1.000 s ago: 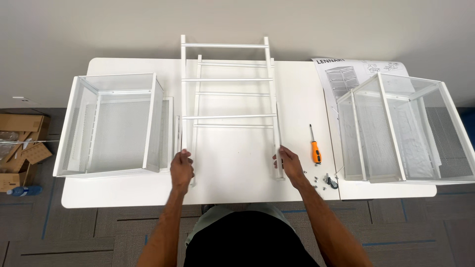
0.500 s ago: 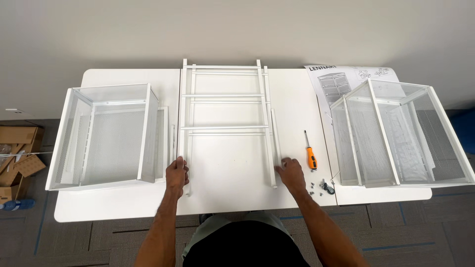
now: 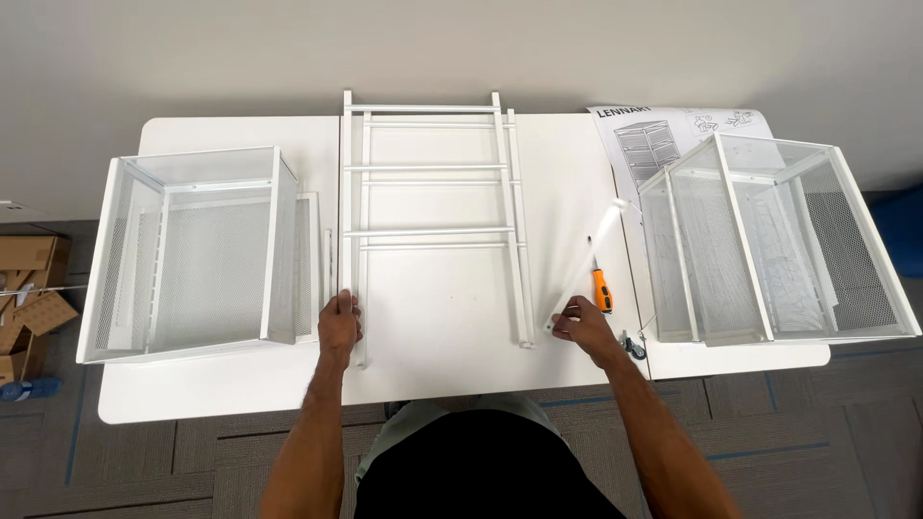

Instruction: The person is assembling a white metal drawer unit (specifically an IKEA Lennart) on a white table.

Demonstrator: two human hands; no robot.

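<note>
Two bare hands work at the near edge of a white table (image 3: 221, 394). Low and left of centre, the left hand (image 3: 338, 325) closes on the near end of the left upright of a white ladder-like frame (image 3: 433, 231), which lies flat in the middle of the frame. Right of it, the right hand (image 3: 580, 322) pinches a blurred white rail (image 3: 588, 259), beside an orange screwdriver (image 3: 601, 286). Farther out, mesh baskets sit at left (image 3: 192, 259) and right (image 3: 769, 240); an instruction sheet (image 3: 663, 135) lies upper right.
</note>
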